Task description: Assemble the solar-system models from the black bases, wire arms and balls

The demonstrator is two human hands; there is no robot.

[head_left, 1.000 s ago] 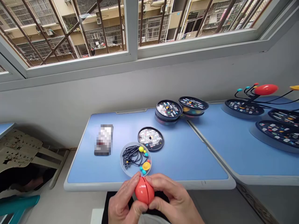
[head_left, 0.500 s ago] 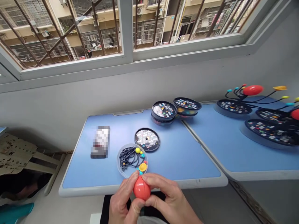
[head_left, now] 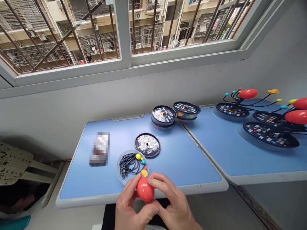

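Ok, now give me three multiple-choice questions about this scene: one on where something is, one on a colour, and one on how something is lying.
1. Where is the red ball? A. On the floor. B. Between the left hand and right hand. C. On the window sill.
2. What colour are the coiled wires in the clear round tray? A. White. B. Red. C. Black.
3. How is the round black disc lying? A. Flat on the blue table. B. On its edge. C. Inside the tray.

1: B, fingers of both hands wrap it.
2: C, the coils show black.
3: A, its printed face lies upward.
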